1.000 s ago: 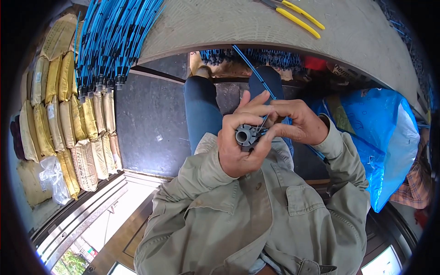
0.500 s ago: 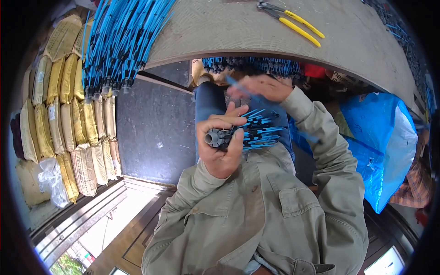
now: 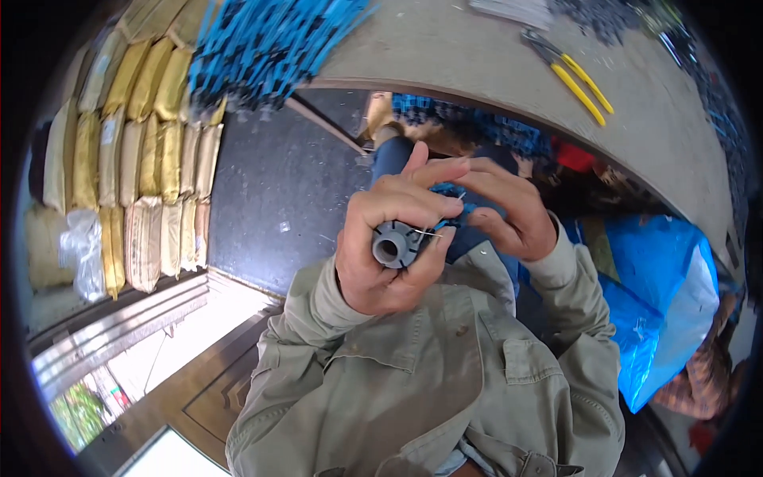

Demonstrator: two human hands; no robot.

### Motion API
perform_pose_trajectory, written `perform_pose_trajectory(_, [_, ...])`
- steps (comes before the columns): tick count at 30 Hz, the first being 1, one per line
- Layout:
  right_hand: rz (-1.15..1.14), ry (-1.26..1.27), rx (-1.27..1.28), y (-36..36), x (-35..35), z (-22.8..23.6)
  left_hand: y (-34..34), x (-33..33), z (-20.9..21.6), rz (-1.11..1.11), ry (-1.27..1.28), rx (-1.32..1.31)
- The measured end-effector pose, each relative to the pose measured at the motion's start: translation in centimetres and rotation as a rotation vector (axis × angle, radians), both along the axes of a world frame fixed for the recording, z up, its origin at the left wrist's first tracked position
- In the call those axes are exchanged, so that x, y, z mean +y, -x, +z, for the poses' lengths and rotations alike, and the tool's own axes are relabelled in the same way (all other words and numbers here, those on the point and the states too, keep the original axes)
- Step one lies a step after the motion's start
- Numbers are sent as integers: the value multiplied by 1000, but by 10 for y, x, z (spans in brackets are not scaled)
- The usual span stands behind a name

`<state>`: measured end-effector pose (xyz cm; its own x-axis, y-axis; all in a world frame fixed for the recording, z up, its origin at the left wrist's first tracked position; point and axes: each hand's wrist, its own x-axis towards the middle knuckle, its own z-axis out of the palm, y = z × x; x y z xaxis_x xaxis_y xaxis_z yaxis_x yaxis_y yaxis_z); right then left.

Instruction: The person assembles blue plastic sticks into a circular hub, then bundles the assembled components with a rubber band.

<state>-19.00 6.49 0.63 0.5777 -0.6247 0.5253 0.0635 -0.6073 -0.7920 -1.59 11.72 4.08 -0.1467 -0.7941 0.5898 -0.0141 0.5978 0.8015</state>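
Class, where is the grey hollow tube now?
In the head view, the grey tube is near centre, in the left hand, left of the right hand.

We look steeply down through a wide fisheye lens worn on the head, from the near side of the table (image 3: 445, 48); the left hand (image 3: 358, 258) and right hand (image 3: 517, 211) are close below us, short of the table's edge.

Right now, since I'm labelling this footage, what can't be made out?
All in the head view:
- Far side of the gray slotted cylinder: hidden by the left hand.
- Whether the right hand grips anything: its fingers cover the spot.
- Far ends of the blue strands: cut off by the top edge.
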Motion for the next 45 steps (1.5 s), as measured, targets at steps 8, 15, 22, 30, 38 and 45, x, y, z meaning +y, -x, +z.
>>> perform_pose_trajectory(8, [-128, -120, -53, -43, 19, -11, -30, 14, -11, 164, -165, -158])
perform_pose_trajectory(15, [67, -82, 60, -39, 4, -27, -30, 16, -23, 79, -214, -154])
perform_pose_trajectory(22, [-43, 32, 212, -32, 10, -20, -30, 7, -26, 67, -266, -129])
perform_pose_trajectory(30, [-989, 521, 806, 90, -126, -9, -23, -3, -31, 96, -247, -142])
perform_pose_trajectory(38, [-961, 610, 908, 104, -130, -24, -22, 0, -26, 142, -324, -233])
perform_pose_trajectory(45, [-604, 377, 457, 29, -19, 17, -22, 0, -25, 156, -386, -193])
